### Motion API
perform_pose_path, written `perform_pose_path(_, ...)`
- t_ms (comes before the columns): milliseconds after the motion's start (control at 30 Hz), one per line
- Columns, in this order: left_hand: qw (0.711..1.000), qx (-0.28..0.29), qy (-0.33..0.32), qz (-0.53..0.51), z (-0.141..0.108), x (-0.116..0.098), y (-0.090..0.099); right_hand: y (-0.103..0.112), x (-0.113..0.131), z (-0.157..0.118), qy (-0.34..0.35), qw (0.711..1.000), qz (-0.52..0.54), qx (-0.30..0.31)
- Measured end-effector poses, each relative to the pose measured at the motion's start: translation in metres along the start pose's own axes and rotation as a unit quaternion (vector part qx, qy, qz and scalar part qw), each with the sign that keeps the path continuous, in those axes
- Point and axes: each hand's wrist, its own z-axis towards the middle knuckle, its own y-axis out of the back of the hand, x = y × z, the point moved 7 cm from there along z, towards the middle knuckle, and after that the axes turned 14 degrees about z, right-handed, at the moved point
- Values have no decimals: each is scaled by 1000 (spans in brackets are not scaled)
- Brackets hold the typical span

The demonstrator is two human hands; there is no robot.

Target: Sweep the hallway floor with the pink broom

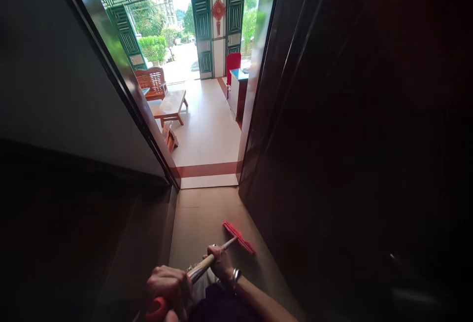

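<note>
Narrow floor strip (pixel 207 213) free ahead, dark door (pixel 332 139) hemming right, wall (pixel 55 90) left, doorway open beyond

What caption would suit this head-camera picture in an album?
Both hands, left and right, grip a mop on a dim corridor floor, facing a bright room with a wooden bench.

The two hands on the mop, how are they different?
The left hand grips the red top end of the mop handle, nearest the camera; the right hand grips farther down, closer to the red mop head. The right wrist wears a bangle; the left shows none. Both have fingers wrapped round the handle.
</note>
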Motion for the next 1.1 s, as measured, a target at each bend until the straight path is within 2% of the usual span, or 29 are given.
perform_pose_path(67, 999, 14, -38, 16, 24, 16, 6, 12, -5, 41, -13, 1000, 3, -4)
perform_pose_path(233, 994, -30, -49, 89, 74, 66, 7, 57, -18, 152, -12, 1000, -13, 11)
perform_pose_path(300, 990, -73, -39, 116, 87, 95, 6, 79, -31, 197, -25, 999, -16, 31)
perform_pose_path(367, 982, -95, 10, 162, 97, 136, 1, 101, -53, 238, -46, 997, -17, 53)
perform_pose_path(467, 968, -97, 73, 222, 111, 190, -10, 123, -90, 281, -80, 993, -16, 89)
perform_pose_path(500, 964, -98, 83, 233, 117, 201, -12, 125, -100, 289, -89, 991, -17, 101)
perform_pose_path(567, 957, -107, 95, 251, 133, 210, -10, 121, -111, 295, -101, 986, -22, 130)
perform_pose_path(667, 944, -107, 152, 273, 164, 199, 7, 98, -102, 286, -74, 980, -8, 183)
perform_pose_path(800, 920, -168, 237, 265, 192, 158, 49, 59, -57, 264, 46, 965, 77, 248)
perform_pose_path(900, 917, -227, 220, 244, 197, 123, 75, 28, -27, 252, 90, 945, 97, 301)
perform_pose_path(1000, 901, -286, 183, 270, 179, 77, 88, -4, 4, 241, 83, 915, 126, 373)
perform_pose_path(1033, 883, -317, 187, 292, 166, 58, 91, -15, 17, 237, 83, 902, 142, 400)
perform_pose_path(1100, 809, -411, 202, 369, 127, 9, 92, -33, 48, 230, 107, 874, 167, 443)
